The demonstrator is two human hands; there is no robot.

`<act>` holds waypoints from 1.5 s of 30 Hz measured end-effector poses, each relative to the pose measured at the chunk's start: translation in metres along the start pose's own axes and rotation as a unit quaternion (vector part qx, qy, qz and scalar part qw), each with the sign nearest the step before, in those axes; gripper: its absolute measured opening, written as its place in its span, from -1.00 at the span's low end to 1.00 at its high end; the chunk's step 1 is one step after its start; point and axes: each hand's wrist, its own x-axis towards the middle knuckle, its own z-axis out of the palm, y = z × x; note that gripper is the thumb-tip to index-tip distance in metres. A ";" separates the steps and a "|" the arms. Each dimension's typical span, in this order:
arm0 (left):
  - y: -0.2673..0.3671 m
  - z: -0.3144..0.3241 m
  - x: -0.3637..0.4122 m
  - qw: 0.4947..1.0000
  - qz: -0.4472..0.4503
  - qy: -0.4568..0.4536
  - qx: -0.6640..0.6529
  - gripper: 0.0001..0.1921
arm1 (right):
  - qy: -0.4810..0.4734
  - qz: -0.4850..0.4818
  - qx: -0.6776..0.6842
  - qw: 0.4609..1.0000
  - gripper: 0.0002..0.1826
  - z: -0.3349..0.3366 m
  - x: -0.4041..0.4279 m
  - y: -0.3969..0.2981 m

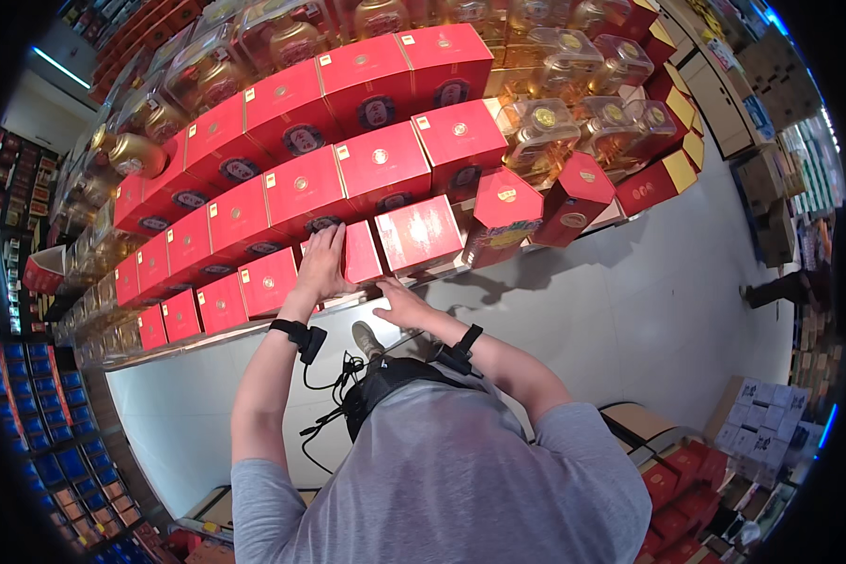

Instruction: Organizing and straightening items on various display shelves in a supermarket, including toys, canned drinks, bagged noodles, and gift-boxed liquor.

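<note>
My left hand (322,268) lies along the left side of a red gift box (362,252) in the front row of a stepped display, its thumb at the box's front. The fingertips of my right hand (403,304) reach the lower front right corner of this box, with the thumb held apart. How firmly the right fingers grip is hidden. To the right stands a shiny-topped red box (420,234), a narrow gap away. Left of my left hand is another red box (268,280), and a further box is partly covered by the hand.
Behind rise rows of red boxes (307,185) and clear-cased golden bottles (543,127). Two angular red boxes, one a floral-fronted box (505,201), stand tilted-looking at right. Below the display edge lies pale tiled floor (648,303). A person's leg (775,289) shows far right. Cables (338,395) hang at my waist.
</note>
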 end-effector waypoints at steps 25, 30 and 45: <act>-0.126 -0.060 -0.157 0.983 -0.179 0.006 -0.041 0.31 | 0.030 -0.228 -0.165 0.959 -0.15 -0.009 0.047 -0.164; -0.155 -0.054 -0.153 0.994 -0.098 -0.006 -0.045 0.39 | 0.009 -0.187 -0.345 0.920 0.20 0.019 0.117 -0.172; -0.175 -0.033 -0.152 0.989 0.003 0.084 -0.120 0.30 | -0.034 -0.150 -0.366 0.918 0.31 0.011 0.128 -0.173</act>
